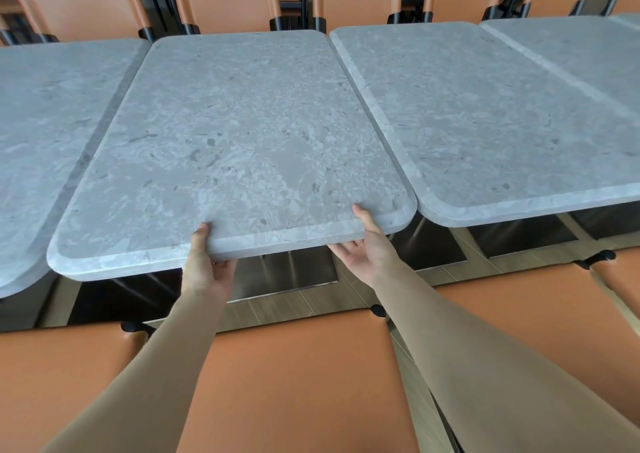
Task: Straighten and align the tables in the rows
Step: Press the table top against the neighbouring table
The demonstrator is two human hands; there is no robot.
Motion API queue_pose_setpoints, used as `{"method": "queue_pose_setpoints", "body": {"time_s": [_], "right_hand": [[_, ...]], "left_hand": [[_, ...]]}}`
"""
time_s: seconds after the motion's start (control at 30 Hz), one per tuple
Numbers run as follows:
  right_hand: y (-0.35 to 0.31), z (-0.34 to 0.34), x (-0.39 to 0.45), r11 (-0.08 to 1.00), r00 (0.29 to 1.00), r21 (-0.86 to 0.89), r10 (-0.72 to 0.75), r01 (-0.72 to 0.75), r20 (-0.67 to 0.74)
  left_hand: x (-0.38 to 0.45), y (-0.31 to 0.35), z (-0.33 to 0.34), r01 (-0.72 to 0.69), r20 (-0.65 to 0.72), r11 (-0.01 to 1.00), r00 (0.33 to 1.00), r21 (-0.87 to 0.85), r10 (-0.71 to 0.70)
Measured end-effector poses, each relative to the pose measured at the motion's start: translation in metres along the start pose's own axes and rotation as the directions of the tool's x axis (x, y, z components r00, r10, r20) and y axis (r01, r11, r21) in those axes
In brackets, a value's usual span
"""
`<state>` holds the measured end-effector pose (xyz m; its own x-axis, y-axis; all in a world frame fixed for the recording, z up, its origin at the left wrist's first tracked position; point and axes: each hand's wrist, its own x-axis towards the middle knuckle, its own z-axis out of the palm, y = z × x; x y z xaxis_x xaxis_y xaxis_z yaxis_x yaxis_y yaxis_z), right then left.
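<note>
Hands grip the near edge of the middle grey stone table [235, 141]: left hand [204, 265] and right hand [367, 251] each pinch it, thumb on top, fingers apparently curled beneath. Beside the left grip, a neighbouring table [45, 113] shows a gap; right of the other grip, another table [485, 123] sits close. Orange chairs [294, 383] stand below the wrists.

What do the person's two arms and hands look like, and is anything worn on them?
Both arms are covered by close-fitting, plain tan sleeves that end at the wrists, with no pattern or marking. The left hand and the right hand are bare: no gloves, rings, watch or bracelet are visible. The fingernails that show look short and unpainted.
</note>
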<state>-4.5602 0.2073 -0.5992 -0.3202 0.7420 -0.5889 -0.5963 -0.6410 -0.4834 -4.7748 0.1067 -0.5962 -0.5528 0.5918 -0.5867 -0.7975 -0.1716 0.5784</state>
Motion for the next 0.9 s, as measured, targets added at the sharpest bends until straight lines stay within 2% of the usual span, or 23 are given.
{"method": "queue_pose_setpoints", "body": {"time_s": [0.47, 0.63, 0.9], "right_hand": [[0.000, 0.005, -0.013, 0.995, 0.997, -0.090, -0.056, 0.051, -0.049], [0.000, 0.001, -0.008, 0.994, 0.995, -0.098, -0.058, 0.050, -0.081], [0.002, -0.002, -0.004, 0.997, 0.998, -0.067, -0.052, 0.050, -0.029]], "left_hand": [[0.001, 0.004, -0.005, 0.033, 0.060, 0.999, 0.998, -0.011, -0.032], [0.010, 0.001, -0.008, 0.052, 0.031, 0.999, 0.998, -0.012, -0.051], [0.000, 0.003, -0.007, 0.044, -0.006, 0.999, 0.999, 0.011, -0.044]]}}
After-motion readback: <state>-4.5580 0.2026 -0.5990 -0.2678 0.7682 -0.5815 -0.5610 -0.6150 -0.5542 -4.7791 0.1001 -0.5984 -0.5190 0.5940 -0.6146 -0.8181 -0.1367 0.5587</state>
